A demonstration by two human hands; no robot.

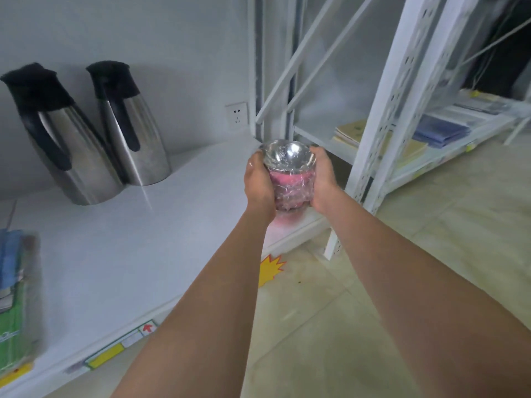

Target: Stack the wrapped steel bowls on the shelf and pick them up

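A stack of wrapped steel bowls (290, 179) hangs above the right front corner of the white shelf (138, 245). Clear film covers the stack, pink shows through its sides, and the top bowl's shiny inside faces up. My left hand (257, 185) grips the stack's left side and my right hand (323, 182) grips its right side. A pink reflection lies on the shelf just under the stack. Whether the stack's bottom touches the shelf is hidden by my hands.
Two steel thermos jugs (94, 133) with black lids stand at the back left of the shelf. Packaged blue and green goods (14, 297) lie at the left edge. A white metal rack (382, 130) with books and folders stands to the right over the tiled floor.
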